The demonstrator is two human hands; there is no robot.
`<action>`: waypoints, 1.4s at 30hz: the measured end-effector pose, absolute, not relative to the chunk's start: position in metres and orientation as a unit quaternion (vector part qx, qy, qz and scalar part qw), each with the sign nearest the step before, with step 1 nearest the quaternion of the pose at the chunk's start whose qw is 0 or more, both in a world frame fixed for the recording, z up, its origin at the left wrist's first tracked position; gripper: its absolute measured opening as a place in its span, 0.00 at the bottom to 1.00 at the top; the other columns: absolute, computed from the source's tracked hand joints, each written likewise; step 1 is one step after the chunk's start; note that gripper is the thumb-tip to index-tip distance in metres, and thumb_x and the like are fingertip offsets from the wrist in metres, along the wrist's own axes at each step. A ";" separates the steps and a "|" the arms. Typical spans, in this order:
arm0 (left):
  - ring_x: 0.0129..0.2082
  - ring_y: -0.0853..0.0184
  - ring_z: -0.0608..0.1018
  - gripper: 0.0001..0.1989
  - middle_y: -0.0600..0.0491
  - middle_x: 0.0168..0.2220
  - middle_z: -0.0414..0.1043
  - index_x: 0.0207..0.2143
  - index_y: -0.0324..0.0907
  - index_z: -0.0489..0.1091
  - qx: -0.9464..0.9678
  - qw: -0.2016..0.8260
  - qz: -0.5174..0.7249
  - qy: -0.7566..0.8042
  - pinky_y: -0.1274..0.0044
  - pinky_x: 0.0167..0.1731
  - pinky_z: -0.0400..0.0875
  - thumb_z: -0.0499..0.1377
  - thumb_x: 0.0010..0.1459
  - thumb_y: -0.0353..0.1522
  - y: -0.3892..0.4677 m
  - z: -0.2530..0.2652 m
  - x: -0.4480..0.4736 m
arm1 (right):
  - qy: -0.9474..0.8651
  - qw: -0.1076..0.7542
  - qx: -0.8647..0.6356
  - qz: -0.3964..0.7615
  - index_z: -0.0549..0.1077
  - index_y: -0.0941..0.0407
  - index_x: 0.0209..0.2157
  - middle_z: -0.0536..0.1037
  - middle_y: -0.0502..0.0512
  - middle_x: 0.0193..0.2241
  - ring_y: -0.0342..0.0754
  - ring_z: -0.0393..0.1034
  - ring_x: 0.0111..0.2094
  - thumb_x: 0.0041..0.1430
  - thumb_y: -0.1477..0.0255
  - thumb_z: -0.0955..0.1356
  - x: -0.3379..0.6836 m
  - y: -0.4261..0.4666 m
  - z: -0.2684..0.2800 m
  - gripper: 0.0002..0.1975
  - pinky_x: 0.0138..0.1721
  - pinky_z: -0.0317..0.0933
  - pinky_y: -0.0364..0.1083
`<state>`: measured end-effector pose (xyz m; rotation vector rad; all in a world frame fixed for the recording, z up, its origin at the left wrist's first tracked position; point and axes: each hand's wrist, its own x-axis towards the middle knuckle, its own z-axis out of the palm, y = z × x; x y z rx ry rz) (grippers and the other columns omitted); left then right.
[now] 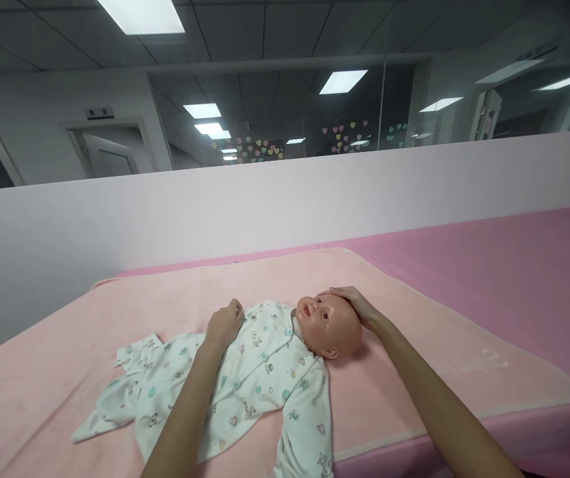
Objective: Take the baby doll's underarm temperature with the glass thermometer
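Observation:
A baby doll (pixel 332 325) lies on its back in a white romper (pixel 265 358) with small printed animals, hearts and teal dots. Its head is to the right, and the romper legs stretch flat to the left. Across the top of the bald head rests my right hand (pixel 355 304), open, with its fingers laid along the curve. My left hand (pixel 225 324) is at the far side of the doll's body, fingers curled closed against the romper's edge. What those fingers hold, if anything, is hidden. The near sleeve (pixel 307 425) points toward me.
Beneath the doll spreads a peach blanket (pixel 389 392) with a pale border, over a pink table cover (pixel 529 265). Behind it stands a low white wall (pixel 265 206) with a window (pixel 285 113) above, carrying heart-shaped stickers. A doorway (pixel 110 153) shows at the back left.

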<state>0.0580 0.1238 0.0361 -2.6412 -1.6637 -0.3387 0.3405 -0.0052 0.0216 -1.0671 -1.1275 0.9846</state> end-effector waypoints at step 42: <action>0.21 0.72 0.63 0.11 0.57 0.17 0.59 0.20 0.38 0.66 -0.791 -0.450 -0.305 -0.282 0.80 0.23 0.56 0.54 0.47 0.36 0.069 0.043 0.089 | -0.518 0.604 -0.539 0.275 0.75 0.58 0.35 0.77 0.59 0.36 0.54 0.69 0.42 0.46 0.58 0.68 0.338 -0.005 0.026 0.20 0.46 0.61 0.51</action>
